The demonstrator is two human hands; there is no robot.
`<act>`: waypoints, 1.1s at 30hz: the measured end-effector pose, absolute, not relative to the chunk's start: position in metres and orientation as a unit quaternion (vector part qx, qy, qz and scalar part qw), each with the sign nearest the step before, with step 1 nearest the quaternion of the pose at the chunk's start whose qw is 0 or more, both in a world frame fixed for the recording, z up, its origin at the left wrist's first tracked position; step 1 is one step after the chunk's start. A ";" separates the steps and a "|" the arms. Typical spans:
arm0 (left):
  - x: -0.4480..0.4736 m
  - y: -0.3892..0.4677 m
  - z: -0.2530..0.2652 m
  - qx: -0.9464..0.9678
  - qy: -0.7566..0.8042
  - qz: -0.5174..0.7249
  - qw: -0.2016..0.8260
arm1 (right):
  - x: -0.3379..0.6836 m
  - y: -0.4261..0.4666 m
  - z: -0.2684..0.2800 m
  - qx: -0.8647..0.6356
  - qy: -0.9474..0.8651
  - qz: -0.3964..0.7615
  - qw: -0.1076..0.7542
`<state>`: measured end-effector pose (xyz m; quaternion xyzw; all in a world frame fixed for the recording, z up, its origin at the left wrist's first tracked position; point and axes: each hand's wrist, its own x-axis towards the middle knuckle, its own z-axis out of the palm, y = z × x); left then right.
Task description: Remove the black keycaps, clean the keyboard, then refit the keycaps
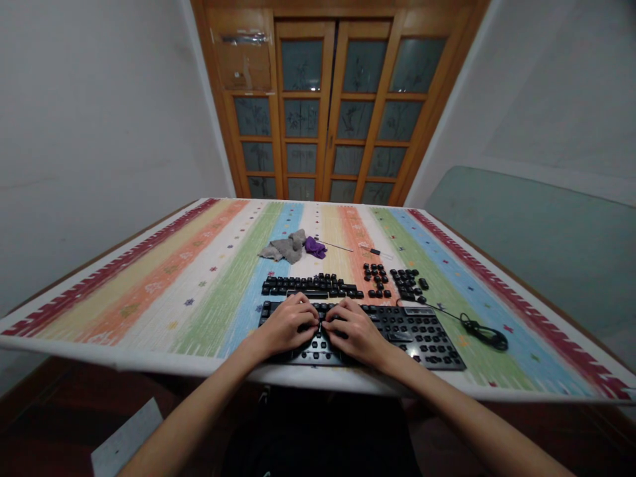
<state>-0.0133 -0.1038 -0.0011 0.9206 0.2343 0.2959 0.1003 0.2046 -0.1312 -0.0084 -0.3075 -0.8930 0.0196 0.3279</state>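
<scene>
A black keyboard [432, 341] lies near the front edge of the table, many of its key positions showing bare switches. Over its middle, my left hand [293, 322] and my right hand [355, 331] rest close together with fingers curled and their tips almost meeting at one spot. Whatever sits between the fingertips is too small and too covered to make out. Just behind the keyboard, loose black keycaps [313, 285] lie in rows. More keycaps [376, 279] form a group to the right of these, and another group of keycaps [408, 283] lies beside that.
A grey cloth [287, 248] and a purple cloth [315, 247] lie farther back. Near them are a thin dark rod [338, 246] and a small black-handled wire tool [375, 252]. The coiled cable [484, 333] sits right of the keyboard on the striped tablecloth [149, 291].
</scene>
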 end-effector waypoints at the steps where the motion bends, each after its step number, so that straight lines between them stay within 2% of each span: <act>1: -0.013 -0.104 -0.002 0.922 0.228 0.297 0.101 | 0.204 -0.130 -0.009 -0.302 -0.894 0.016 0.331; 23: -0.013 -0.111 0.003 0.917 0.286 0.270 0.066 | 0.197 -0.137 -0.008 -0.322 -0.893 -0.032 0.311; 33: -0.009 -0.110 -0.001 0.920 0.304 0.244 0.045 | 0.201 -0.134 -0.004 -0.347 -0.887 0.006 0.303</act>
